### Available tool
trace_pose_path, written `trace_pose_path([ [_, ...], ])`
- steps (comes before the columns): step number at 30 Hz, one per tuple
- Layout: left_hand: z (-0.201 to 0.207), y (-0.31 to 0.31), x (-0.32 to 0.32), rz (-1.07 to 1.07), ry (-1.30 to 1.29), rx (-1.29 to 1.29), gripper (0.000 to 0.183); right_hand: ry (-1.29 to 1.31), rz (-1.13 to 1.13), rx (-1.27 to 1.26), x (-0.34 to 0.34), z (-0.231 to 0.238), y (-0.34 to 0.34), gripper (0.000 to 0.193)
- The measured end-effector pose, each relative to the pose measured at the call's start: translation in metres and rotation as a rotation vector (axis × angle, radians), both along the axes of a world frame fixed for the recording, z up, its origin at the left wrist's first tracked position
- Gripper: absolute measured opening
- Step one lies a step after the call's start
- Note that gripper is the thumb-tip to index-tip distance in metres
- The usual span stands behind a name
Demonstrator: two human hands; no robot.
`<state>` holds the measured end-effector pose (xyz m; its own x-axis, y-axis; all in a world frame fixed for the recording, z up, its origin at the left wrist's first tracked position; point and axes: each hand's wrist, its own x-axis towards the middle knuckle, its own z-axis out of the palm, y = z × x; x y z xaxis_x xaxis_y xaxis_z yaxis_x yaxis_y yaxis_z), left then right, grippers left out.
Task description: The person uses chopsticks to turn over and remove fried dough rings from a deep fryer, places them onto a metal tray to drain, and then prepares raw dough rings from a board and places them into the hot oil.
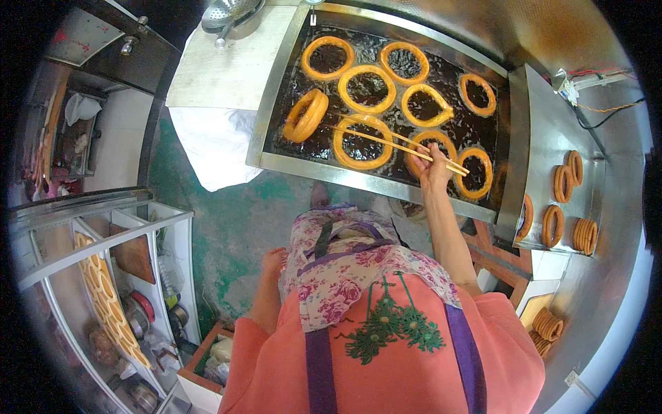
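My right hand (pixel 434 167) is closed round a pair of long wooden chopsticks (pixel 372 139), held over a wide metal fryer (pixel 324 177) of dark oil. Several golden dough rings float there, among them a ring (pixel 367 67) at the middle and a ring (pixel 476 196) near the right front. The chopsticks cross a ring (pixel 358 165) at the front, and their tips point toward thick, tilted rings (pixel 314 117) at the left, apparently overlapping. Low beside the floral apron (pixel 345 297) hangs my left hand (pixel 274 259), away from the fryer; its fingers are not clear.
To the fryer's right, a metal draining tray (pixel 545 148) holds several browned rings. A perforated skimmer (pixel 231 15) rests on the pale board (pixel 224 76) at the left. A rack (pixel 183 215) at lower left carries a board of pale dough rings (pixel 103 297).
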<state>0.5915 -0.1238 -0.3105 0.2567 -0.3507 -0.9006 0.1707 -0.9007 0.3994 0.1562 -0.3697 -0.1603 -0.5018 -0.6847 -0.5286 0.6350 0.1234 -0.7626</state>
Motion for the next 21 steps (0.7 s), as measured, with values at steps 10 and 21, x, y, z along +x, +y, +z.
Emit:
trace_pose_path([
  [10,-0.027,0.021,0.007,0.064,0.042,-0.028,0.021,0.511,0.248,-0.235,-0.03,0.107,-0.027,0.017],
  [21,0.004,-0.004,0.034,0.215,0.036,0.019,0.031,0.269,-0.117,-0.211,0.057,0.009,-0.211,0.018],
])
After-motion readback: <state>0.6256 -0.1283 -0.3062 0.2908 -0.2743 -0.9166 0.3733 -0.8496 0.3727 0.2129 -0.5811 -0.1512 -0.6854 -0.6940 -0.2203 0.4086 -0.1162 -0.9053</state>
